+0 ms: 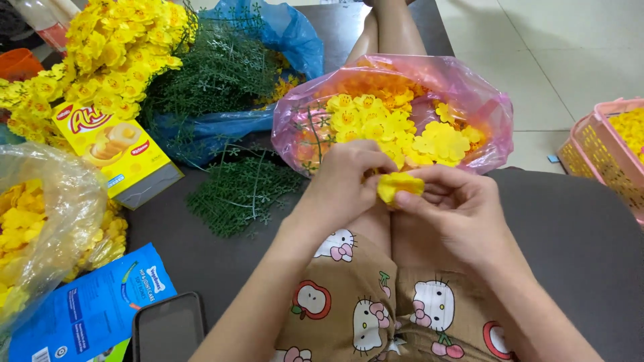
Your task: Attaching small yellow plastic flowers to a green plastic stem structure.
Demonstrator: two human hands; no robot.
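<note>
Yellow flower pinched between left hand and right hand, seemingly both gripping, before pink bag.

Small yellow fabric flower, crumpled, pinched between both hands' fingertips, above lap

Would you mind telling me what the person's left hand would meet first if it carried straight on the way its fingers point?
The left hand points up and to the right, fingers on the yellow flower. Past that, it would probably meet the pink plastic bag of yellow flower heads, though depth is hard to judge from this view.
</note>
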